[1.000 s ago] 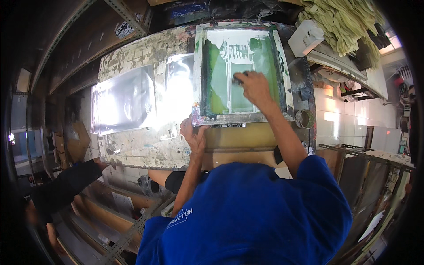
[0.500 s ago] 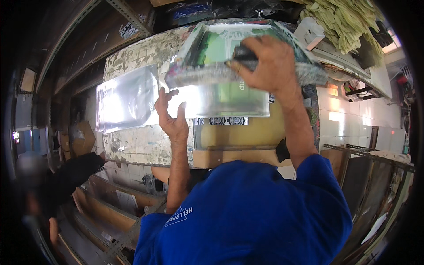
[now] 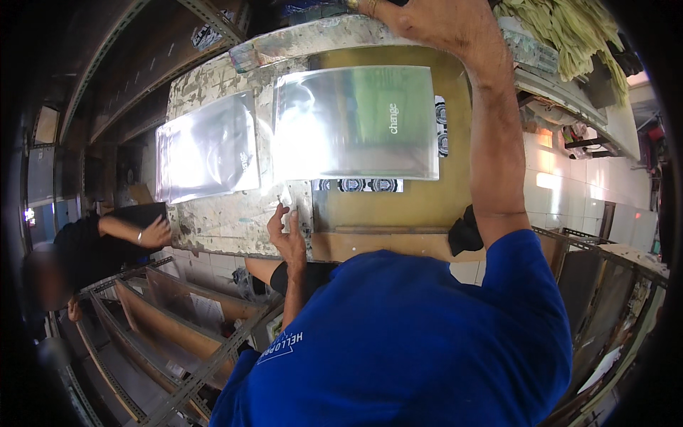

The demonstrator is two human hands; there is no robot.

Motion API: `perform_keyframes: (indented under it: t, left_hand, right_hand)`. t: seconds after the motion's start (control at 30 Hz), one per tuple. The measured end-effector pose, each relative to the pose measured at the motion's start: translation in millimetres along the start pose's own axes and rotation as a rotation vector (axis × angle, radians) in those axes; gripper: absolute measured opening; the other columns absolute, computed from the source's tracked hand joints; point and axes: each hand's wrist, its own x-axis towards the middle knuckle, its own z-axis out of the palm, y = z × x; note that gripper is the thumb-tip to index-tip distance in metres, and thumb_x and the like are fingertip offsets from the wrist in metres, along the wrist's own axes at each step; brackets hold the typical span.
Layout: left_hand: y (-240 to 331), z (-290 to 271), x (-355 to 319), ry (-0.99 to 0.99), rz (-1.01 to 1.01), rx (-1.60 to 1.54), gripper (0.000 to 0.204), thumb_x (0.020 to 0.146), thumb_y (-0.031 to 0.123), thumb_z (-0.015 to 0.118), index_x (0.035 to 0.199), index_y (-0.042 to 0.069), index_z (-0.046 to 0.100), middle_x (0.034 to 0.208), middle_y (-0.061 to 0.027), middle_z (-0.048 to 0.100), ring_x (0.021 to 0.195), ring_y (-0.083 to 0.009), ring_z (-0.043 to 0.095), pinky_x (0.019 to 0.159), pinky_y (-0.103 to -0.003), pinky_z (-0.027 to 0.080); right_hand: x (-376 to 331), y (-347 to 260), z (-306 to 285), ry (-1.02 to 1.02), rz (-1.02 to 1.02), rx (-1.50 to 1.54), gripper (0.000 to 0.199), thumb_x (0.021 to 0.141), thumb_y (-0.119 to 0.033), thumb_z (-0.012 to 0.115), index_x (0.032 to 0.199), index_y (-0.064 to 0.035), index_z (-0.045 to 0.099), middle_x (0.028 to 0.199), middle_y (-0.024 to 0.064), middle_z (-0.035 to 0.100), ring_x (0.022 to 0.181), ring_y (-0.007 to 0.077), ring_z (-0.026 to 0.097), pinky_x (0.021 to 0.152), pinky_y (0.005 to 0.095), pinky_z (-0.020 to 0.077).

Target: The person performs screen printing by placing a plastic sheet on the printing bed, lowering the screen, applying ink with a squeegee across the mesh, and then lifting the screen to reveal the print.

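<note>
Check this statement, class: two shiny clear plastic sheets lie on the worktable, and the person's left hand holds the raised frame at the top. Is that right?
Not quite. The head view shows the right hand on the raised frame; the left hand rests at the worktable edge. Both plastic sheets lie as stated.
</note>
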Motion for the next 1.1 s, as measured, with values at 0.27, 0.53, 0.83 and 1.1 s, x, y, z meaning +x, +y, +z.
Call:
perform_keyframes:
  t: [0.27,0.53,0.83,1.1]
  left_hand:
    - [10.4,43.9,51.1,0.029,0.092,0.135,0.046,0.094,0.026,0.074,0.127,-0.006,0.067,0.124,-0.0219,0.064,0.118,-0.0358,0.057,0.104,-0.044,0.045]
    - [3.5,79.0,75.7,-0.004,0.077,0.656,0.042,0.091,0.032,0.070,0.121,0.003,0.073,0.146,-0.0116,0.054,0.125,-0.0369,0.050,0.099,-0.053,0.041]
    - [-6.1,87.4,69.5,0.260,0.152,0.719,0.047,0.089,0.034,0.072,0.124,0.002,0.072,0.144,-0.0092,0.058,0.127,-0.0349,0.049,0.103,-0.052,0.038]
    - [2.1,90.1,74.3,0.234,0.148,0.523,0.028,0.086,0.024,0.073,0.101,0.001,0.079,0.137,-0.0041,0.065,0.123,-0.0321,0.052,0.099,-0.050,0.040]
  right_hand:
    - [7.8,6.2,-0.4,0.025,-0.080,-0.018,0.045,0.085,-0.041,0.072,0.103,0.0003,0.075,0.095,0.0204,0.072,0.096,0.0338,0.067,0.092,0.0470,0.0521]
    - [17.2,-1.9,-17.0,-0.212,0.075,-0.026,0.042,0.087,-0.042,0.069,0.096,-0.0016,0.076,0.086,0.0152,0.069,0.088,0.0271,0.065,0.088,0.0432,0.0533]
    - [15.0,-0.6,-10.9,-0.076,0.025,0.127,0.039,0.078,-0.033,0.072,0.098,-0.0005,0.080,0.079,0.0190,0.072,0.079,0.0268,0.069,0.081,0.0392,0.0561]
    - [17.6,4.0,-3.3,0.012,0.026,0.051,0.041,0.079,-0.034,0.075,0.097,0.0028,0.079,0.087,0.0239,0.074,0.094,0.0358,0.070,0.090,0.0456,0.0544]
